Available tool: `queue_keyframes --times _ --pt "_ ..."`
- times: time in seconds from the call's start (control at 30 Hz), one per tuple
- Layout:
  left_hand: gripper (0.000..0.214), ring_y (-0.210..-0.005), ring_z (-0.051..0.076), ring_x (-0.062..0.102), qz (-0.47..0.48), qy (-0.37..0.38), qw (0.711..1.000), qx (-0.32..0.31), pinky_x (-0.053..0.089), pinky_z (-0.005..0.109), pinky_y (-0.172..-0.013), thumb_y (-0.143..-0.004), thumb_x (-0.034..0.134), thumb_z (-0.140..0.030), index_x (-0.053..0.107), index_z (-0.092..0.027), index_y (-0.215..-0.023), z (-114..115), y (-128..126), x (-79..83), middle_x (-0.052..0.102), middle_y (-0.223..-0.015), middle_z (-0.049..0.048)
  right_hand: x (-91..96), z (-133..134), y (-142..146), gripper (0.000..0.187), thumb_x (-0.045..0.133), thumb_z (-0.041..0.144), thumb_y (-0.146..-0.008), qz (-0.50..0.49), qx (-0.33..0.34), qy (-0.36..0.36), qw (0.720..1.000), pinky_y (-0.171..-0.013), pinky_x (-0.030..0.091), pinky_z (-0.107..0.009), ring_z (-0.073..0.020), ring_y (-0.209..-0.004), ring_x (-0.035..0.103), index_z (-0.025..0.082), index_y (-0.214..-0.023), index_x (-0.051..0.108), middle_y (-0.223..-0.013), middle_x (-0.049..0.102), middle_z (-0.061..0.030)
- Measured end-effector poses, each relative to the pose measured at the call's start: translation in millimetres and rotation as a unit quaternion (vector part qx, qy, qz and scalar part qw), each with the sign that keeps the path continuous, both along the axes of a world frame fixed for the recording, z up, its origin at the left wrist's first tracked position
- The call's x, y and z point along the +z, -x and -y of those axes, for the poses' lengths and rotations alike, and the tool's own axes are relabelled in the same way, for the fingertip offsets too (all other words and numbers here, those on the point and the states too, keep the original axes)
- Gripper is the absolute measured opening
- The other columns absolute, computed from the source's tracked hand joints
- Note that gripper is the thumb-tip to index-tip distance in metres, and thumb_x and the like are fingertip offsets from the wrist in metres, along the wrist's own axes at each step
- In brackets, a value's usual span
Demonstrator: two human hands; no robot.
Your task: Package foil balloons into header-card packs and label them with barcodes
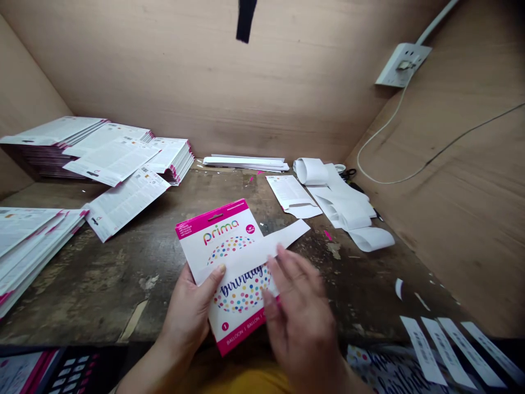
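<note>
My left hand (192, 303) grips a balloon packet (241, 295), white with pink bands, printed "prima" and "BALLOON"; it looks like a small stack of them. A white paper strip (287, 235) lies across the front, covering part of the dotted balloon picture. My left thumb presses the strip's left end, while its right end sticks out past the packet's edge. Over the packet's right side is my right hand (301, 306), slightly blurred, with fingers stretched and apart. Its fingertips are at the strip's lower edge; whether they touch it I cannot tell.
Stacked packets (82, 131) stand at the left back, with another pile (33, 235) nearer. Paper strips (246, 163) lie along the back wall. Curled white paper (348, 205) and one packet (291, 191) sit at right. Barcode strips (422, 350) hang over the front-right edge. A cable (394, 180) crosses the right wall.
</note>
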State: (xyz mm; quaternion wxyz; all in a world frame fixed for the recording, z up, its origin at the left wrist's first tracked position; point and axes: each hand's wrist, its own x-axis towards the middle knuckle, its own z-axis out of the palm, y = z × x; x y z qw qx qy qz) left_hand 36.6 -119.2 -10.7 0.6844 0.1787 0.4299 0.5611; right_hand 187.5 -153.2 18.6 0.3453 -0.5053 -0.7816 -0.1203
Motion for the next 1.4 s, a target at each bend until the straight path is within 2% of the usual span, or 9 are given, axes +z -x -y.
queue_keyframes --times 0.13,0.3,0.43,0.6,0.67,0.83,1.03,1.2,1.4 --pt "0.062 -0.101 0.028 0.065 -0.036 -0.031 0.999 0.004 0.055 0.038 -0.086 -0.071 0.077 -0.025 0.046 -0.019 -0.124 0.1 -4.4 -4.3 0.07 -0.107 0.009 -16.8 3.6 13.9 0.04 0.045 0.018 -0.089 0.102 0.095 0.036 0.99 -0.1 0.046 -0.046 -0.0299 -0.13 0.04 0.003 -0.125 0.054 -0.133 0.052 -0.0171" --pt "0.06 -0.107 0.029 0.062 -0.017 -0.054 0.998 -0.016 0.055 0.039 -0.086 -0.075 0.074 -0.024 0.045 -0.024 -0.127 6.5 -7.9 -0.9 0.066 -0.117 0.008 -30.4 3.2 12.3 0.046 0.046 0.019 -0.09 0.097 0.001 0.061 0.993 -0.099 0.044 -0.055 -0.0357 -0.133 0.033 0.0 -0.132 0.046 -0.14 0.04 -0.0234" --pt "0.065 -0.103 0.028 0.064 0.003 -0.047 0.998 -0.035 0.056 0.039 -0.085 -0.076 0.073 -0.023 0.041 -0.028 -0.132 10.3 -6.9 1.2 0.066 -0.118 0.0065 -29.6 0.0 5.1 0.051 0.045 0.023 -0.091 0.051 -0.045 0.091 0.994 -0.098 0.043 -0.057 -0.0385 -0.135 0.026 -0.004 -0.134 0.042 -0.142 0.032 -0.0303" --pt "0.073 -0.098 0.029 0.066 0.025 -0.033 0.998 -0.053 0.056 0.04 -0.083 -0.074 0.074 -0.023 0.036 -0.027 -0.137 9.7 -2.8 -0.4 0.068 -0.113 0.0082 -23.3 -11.0 -5.5 0.058 0.045 0.032 -0.092 -0.14 -0.028 0.207 0.968 -0.102 0.041 -0.051 -0.0323 -0.132 0.037 0.004 -0.142 0.032 -0.144 0.036 -0.0226" --pt "0.074 -0.097 0.03 0.067 0.036 -0.029 0.997 -0.064 0.056 0.042 -0.083 -0.074 0.074 -0.022 0.036 -0.026 -0.137 7.7 -1.1 0.5 0.068 -0.113 0.01 -17.6 -18.0 -11.2 0.056 0.05 0.034 -0.09 -0.275 -0.017 0.282 0.919 -0.098 0.045 -0.048 -0.0306 -0.122 0.05 0.012 -0.14 0.038 -0.136 0.049 -0.0182" --pt "0.08 -0.094 0.032 0.067 0.042 0.0 0.997 -0.07 0.056 0.045 -0.083 -0.068 0.079 -0.021 0.036 -0.023 -0.136 4.4 0.2 5.7 0.067 -0.114 0.0134 -4.7 -30.9 -22.2 0.033 0.066 0.035 -0.081 -0.555 0.078 0.456 0.691 -0.081 0.054 -0.043 -0.027 -0.091 0.067 0.015 -0.107 0.061 -0.103 0.07 -0.0109" --pt "0.082 -0.094 0.033 0.067 0.049 0.016 0.994 -0.1 0.055 0.046 -0.083 -0.065 0.081 -0.025 0.038 -0.022 -0.135 5.5 2.8 1.0 0.068 -0.112 0.0147 -1.4 -34.4 -25.6 0.039 0.076 0.036 -0.07 -0.623 0.126 0.55 0.542 -0.082 0.053 -0.045 -0.0254 -0.081 0.069 0.013 -0.099 0.065 -0.089 0.073 -0.0094" --pt "0.07 -0.095 0.034 0.067 0.061 0.005 0.991 -0.123 0.054 0.047 -0.085 -0.067 0.079 -0.026 0.044 -0.019 -0.128 2.5 3.4 -1.2 0.068 -0.11 0.0156 -1.7 -39.2 -24.1 0.043 0.078 0.032 -0.069 -0.636 0.166 0.587 0.473 -0.084 0.052 -0.046 -0.0269 -0.088 0.069 0.012 -0.105 0.063 -0.092 0.072 -0.0111" --pt "0.051 -0.102 0.031 0.065 0.037 -0.027 0.986 -0.162 0.052 0.044 -0.088 -0.074 0.074 -0.029 0.049 -0.018 -0.117 -7.2 12.4 3.7 0.065 -0.116 0.0147 -7.8 -41.5 -27.3 0.041 0.073 0.026 -0.074 -0.67 0.141 0.562 0.465 -0.088 0.049 -0.052 -0.0295 -0.094 0.067 0.015 -0.111 0.059 -0.101 0.071 -0.0139"
